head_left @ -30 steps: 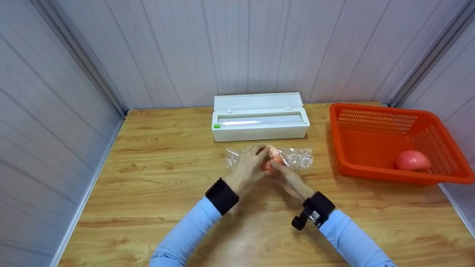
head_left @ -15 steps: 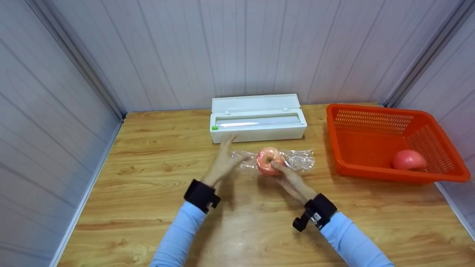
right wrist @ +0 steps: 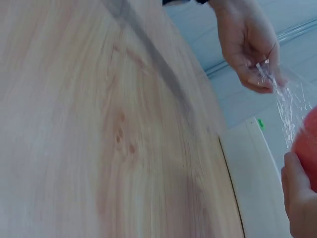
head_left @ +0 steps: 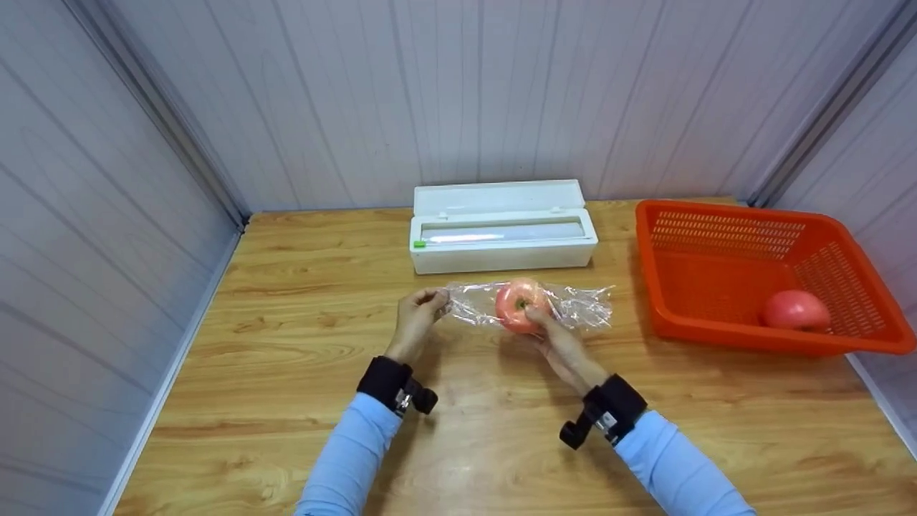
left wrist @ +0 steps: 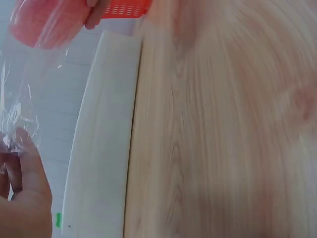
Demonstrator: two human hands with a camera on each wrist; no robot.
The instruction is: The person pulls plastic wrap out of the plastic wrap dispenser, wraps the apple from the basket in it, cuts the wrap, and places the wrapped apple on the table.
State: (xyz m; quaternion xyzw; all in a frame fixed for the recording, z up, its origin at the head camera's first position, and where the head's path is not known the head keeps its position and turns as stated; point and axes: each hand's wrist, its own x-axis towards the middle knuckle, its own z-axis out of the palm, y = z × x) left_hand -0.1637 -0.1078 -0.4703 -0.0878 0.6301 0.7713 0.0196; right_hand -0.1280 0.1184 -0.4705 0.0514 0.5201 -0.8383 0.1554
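Nearest you, coming in over the counter's front edge, are your two light-blue sleeves, each ending in a black wristband. Your left hand pinches one end of a clear film between thumb and fingers. Your right hand grips the wrapped apple from its near right side, thumb on top beside the stem hollow. That apple sits between your hands, roughly midway between the counter's left and right edges: round, pinkish red with paler, yellowish patches, glossy under the film. To its left the film stretches fairly flat; to its right it bunches into a crinkled, shiny tail.

Farther off, toward the counter's far right corner, you have one orange-red basket with slotted walls; one redder apple lies in its near right part. Two apples in all, then. Near the middle of the far edge stands one long white box, lid tipped back, with one green tab at its left end. Pale panelled walls rise beyond.
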